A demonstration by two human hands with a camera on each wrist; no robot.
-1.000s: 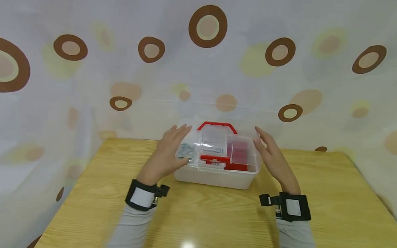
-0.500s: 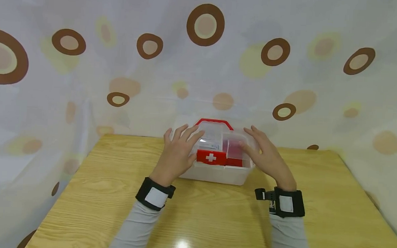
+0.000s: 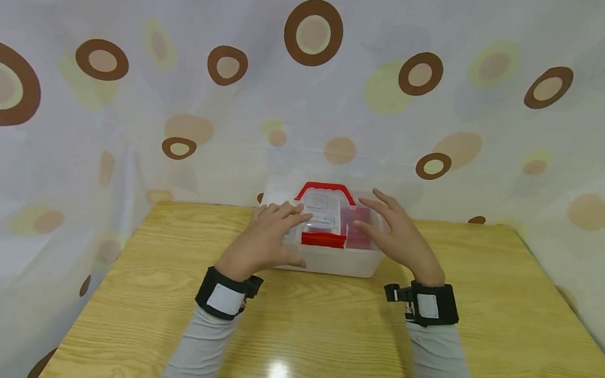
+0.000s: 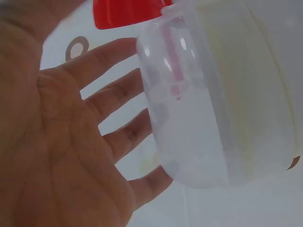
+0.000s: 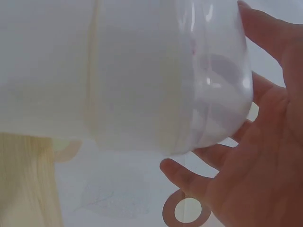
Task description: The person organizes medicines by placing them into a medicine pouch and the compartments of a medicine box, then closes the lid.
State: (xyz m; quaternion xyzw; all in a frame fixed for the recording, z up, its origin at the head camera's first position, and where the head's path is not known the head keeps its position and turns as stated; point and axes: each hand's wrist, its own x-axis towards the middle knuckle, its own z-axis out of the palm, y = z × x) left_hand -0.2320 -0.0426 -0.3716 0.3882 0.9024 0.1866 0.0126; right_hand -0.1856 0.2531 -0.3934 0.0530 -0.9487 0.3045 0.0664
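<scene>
A translucent white first-aid box (image 3: 339, 263) with a clear lid (image 5: 227, 94) stands at the back of the table. A red carrying handle (image 3: 326, 185) tops it, and a red latch (image 3: 323, 240) sits at its front. Packets and something dark red show through the lid. My left hand (image 3: 261, 239) spreads over the box's left part; in the left wrist view its fingertips meet the lid's curved edge. My right hand (image 3: 406, 238) is at the right end, fingers extended along the lid. Neither hand grips the box. The left hand hides its left front corner.
The wood-grain table (image 3: 326, 327) extends in front of the box and to both sides. A pale patterned sheet (image 3: 266, 96) with brown rings hangs close behind the box. Wrist straps (image 3: 225, 296) with small cameras are on both forearms.
The lid has come down and its front gap has narrowed. The latch's white cross, facing forward half a second ago, no longer shows. Both hands have moved inward over the lid.
</scene>
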